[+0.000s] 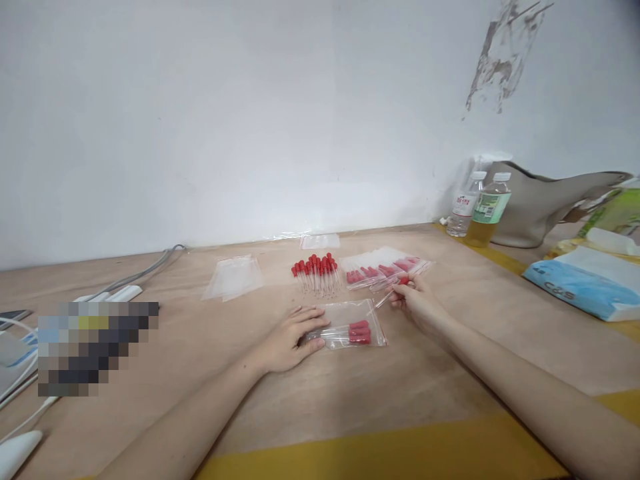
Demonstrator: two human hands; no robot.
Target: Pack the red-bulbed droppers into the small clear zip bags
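While at brown table (450,373) by white wall (250,120), left hand (293,340) flat on bag (350,325), right hand (417,303) around dropper (393,291).

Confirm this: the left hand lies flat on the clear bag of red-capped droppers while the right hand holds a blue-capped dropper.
Wrong in one point: the dropper in the right hand has a red cap, not blue, as the head view shows. The left hand does lie flat on the clear bag of red-capped droppers.
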